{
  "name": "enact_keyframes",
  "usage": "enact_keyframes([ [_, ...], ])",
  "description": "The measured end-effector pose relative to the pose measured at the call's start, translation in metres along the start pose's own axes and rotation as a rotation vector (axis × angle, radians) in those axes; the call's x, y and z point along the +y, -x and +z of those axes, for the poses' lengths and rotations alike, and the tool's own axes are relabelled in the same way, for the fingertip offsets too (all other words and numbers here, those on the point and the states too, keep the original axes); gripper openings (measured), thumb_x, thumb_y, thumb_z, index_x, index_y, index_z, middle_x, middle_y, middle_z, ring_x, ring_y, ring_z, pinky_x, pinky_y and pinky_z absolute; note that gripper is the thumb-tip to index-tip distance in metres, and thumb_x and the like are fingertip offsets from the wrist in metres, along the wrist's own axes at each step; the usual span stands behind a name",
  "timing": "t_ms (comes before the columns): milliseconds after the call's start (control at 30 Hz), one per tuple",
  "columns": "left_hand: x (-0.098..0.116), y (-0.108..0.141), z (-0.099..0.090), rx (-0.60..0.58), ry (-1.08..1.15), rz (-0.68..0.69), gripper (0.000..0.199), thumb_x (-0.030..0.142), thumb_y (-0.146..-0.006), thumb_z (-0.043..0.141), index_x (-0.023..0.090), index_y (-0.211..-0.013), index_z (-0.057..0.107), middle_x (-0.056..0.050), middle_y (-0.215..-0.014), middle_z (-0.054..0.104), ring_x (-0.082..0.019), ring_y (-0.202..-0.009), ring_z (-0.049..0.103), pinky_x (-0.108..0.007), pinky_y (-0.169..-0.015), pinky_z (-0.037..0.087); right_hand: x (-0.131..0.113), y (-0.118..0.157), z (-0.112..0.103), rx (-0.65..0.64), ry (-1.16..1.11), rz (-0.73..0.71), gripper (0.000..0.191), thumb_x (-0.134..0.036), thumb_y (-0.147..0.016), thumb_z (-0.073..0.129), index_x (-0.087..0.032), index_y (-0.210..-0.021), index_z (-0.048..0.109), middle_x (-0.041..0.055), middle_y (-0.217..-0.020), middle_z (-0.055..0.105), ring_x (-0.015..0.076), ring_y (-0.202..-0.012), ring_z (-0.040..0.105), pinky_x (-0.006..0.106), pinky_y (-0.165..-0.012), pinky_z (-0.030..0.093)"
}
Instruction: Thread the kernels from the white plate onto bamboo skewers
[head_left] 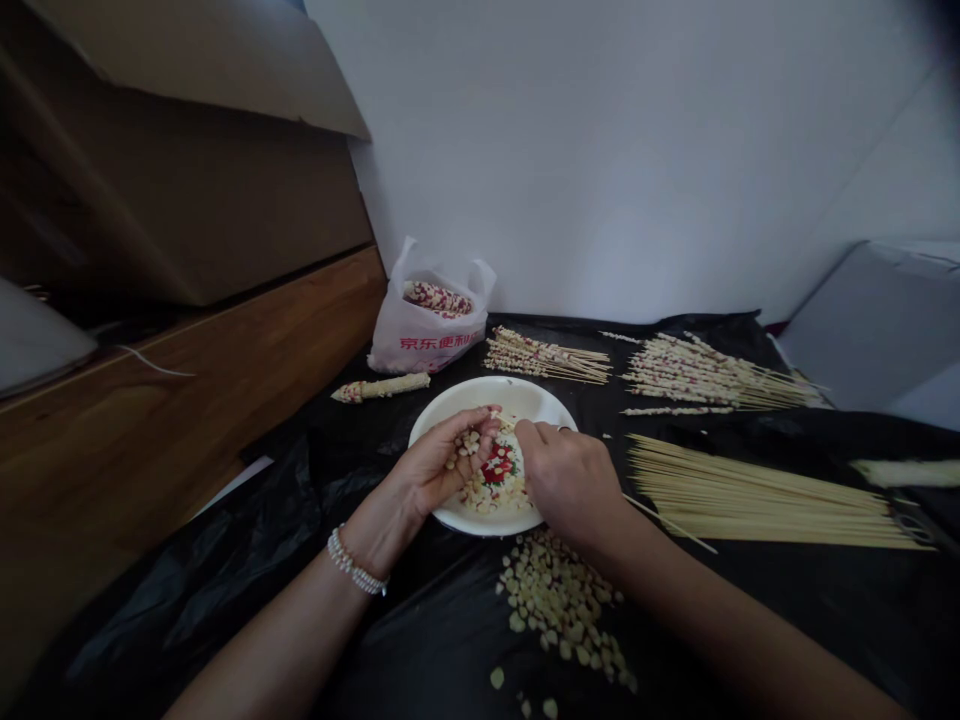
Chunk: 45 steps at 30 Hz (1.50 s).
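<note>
Over a white bowl (551,402) with a red flower on its bottom, my two hands meet. My left hand (435,460) cups several pale corn kernels (468,442), its thumb and fingertips pinched at the tip of a thin bamboo skewer (671,523). Fingers closed, my right hand (574,485) grips that skewer, whose rear end sticks out past the wrist to the right. More kernels lie inside the bowl. A heap of pale kernels (562,605) is spread on the black plastic sheet in front of it.
Behind the bowl stand a white plastic bag (427,345) with a speckled corn cob (437,298) and a partly stripped cob (381,387). Kernel-strung skewers (536,355) and a larger bunch (682,372) lie at the back. Bare skewers (750,500) lie right. A cardboard box (187,180) rises left.
</note>
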<state>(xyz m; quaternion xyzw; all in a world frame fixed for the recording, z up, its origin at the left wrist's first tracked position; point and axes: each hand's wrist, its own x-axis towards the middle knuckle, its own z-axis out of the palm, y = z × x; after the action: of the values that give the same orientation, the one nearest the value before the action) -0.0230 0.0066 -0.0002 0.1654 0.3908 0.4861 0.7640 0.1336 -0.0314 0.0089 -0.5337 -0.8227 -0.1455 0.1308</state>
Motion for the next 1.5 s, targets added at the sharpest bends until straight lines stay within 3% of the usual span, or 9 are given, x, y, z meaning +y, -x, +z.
enact_keyframes([
  [300,0.001,-0.003,0.000,0.017,-0.147,0.021,0.015,-0.001,-0.075,0.062,0.009,-0.082,0.071,-0.007,-0.072,0.070,-0.009,-0.059,0.064,-0.013,-0.053,0.053,-0.002,0.000,-0.001,-0.021,-0.011,-0.007,0.014,-0.009,-0.088,0.045,-0.016,-0.085,0.057,0.0071,-0.078,0.069,0.0175,-0.066,0.065,0.028,-0.052,0.032],
  [533,-0.008,0.005,0.007,-0.046,-0.082,-0.016,0.009,0.002,-0.077,0.062,0.007,-0.080,0.069,-0.006,-0.073,0.069,-0.009,-0.062,0.065,-0.015,-0.059,0.055,0.000,-0.001,0.001,-0.017,-0.029,-0.003,0.018,-0.014,-0.093,0.041,-0.017,-0.091,0.059,0.0058,-0.081,0.070,0.0169,-0.067,0.065,0.028,-0.053,0.033],
  [700,-0.002,0.002,0.002,-0.151,0.076,-0.196,0.037,-0.011,-0.075,0.042,0.006,-0.099,0.065,-0.011,-0.088,0.070,-0.016,-0.077,0.071,-0.022,-0.069,0.059,0.008,-0.003,0.000,-0.003,0.003,0.017,0.016,-0.012,-0.091,0.042,-0.016,-0.086,0.057,0.0076,-0.079,0.069,0.0172,-0.066,0.064,0.027,-0.052,0.029],
  [833,0.000,-0.002,-0.002,-0.121,0.135,-0.140,0.056,-0.017,-0.070,0.036,0.006,-0.116,0.058,-0.014,-0.103,0.069,-0.018,-0.092,0.070,-0.021,-0.076,0.057,0.010,-0.003,-0.001,0.018,0.016,0.012,0.015,-0.010,-0.087,0.045,-0.016,-0.083,0.057,0.0066,-0.077,0.069,0.0175,-0.064,0.064,0.028,-0.051,0.026],
  [967,-0.002,-0.005,-0.002,-0.091,0.148,-0.123,0.045,-0.011,-0.078,0.043,0.004,-0.118,0.057,-0.015,-0.101,0.070,-0.017,-0.086,0.071,-0.022,-0.076,0.058,0.010,-0.003,-0.002,0.045,0.011,0.013,0.016,-0.009,-0.087,0.045,-0.017,-0.082,0.058,0.0059,-0.076,0.069,0.0170,-0.062,0.063,0.028,-0.050,0.024],
  [1200,-0.001,0.000,0.003,-0.024,0.144,-0.108,0.023,-0.003,-0.082,0.051,0.006,-0.098,0.066,-0.009,-0.082,0.070,-0.011,-0.064,0.067,-0.017,-0.062,0.058,0.012,-0.003,-0.008,0.036,0.002,-0.004,0.012,-0.009,-0.085,0.049,-0.016,-0.083,0.059,0.0064,-0.075,0.068,0.0178,-0.062,0.063,0.028,-0.049,0.022],
  [1367,-0.003,-0.002,0.000,-0.029,0.115,-0.030,0.026,-0.007,-0.078,0.054,0.008,-0.097,0.067,-0.008,-0.088,0.070,-0.011,-0.070,0.069,-0.016,-0.066,0.057,0.013,-0.003,-0.014,-0.009,-0.007,-0.010,0.013,-0.007,-0.083,0.049,-0.015,-0.084,0.059,0.0077,-0.075,0.068,0.0188,-0.061,0.063,0.029,-0.048,0.019],
  [1500,-0.002,-0.008,-0.004,-0.061,0.123,0.010,0.026,-0.005,-0.079,0.054,0.007,-0.098,0.066,-0.011,-0.094,0.070,-0.015,-0.083,0.069,-0.023,-0.078,0.058,0.013,-0.004,-0.015,-0.031,-0.015,0.001,0.013,-0.007,-0.083,0.049,-0.014,-0.084,0.060,0.0086,-0.077,0.069,0.0186,-0.062,0.063,0.028,-0.049,0.018],
])
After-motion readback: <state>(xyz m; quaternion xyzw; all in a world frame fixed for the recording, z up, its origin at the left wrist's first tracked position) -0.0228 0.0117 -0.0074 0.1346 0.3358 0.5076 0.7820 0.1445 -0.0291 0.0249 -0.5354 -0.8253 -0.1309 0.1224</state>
